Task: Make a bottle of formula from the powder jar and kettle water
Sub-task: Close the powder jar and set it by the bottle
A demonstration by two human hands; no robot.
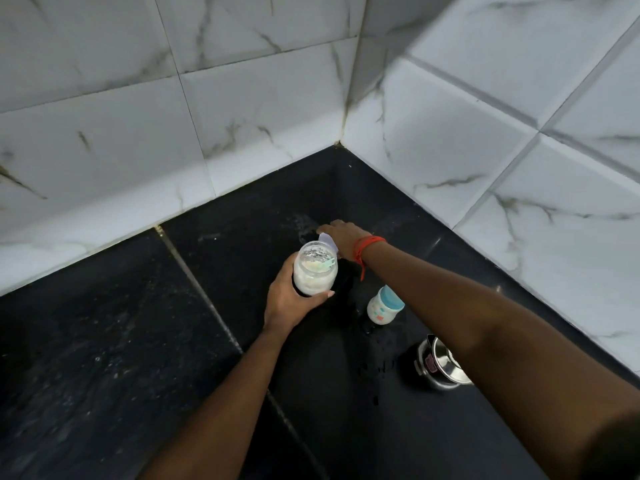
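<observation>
Left hand [289, 299] grips the open powder jar [315, 268]; right hand [343, 237] behind it holds a pale lid [327, 241]. Baby bottle [382, 305] and steel kettle [441, 363] stand nearby on the worktop [138, 341].

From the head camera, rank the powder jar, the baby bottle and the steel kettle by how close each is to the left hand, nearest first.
1. Powder jar: gripped in the left hand itself, lid off.
2. Baby bottle: standing on the black counter just right of that hand.
3. Steel kettle: farther right and nearer the camera, partly hidden under the right forearm.
</observation>
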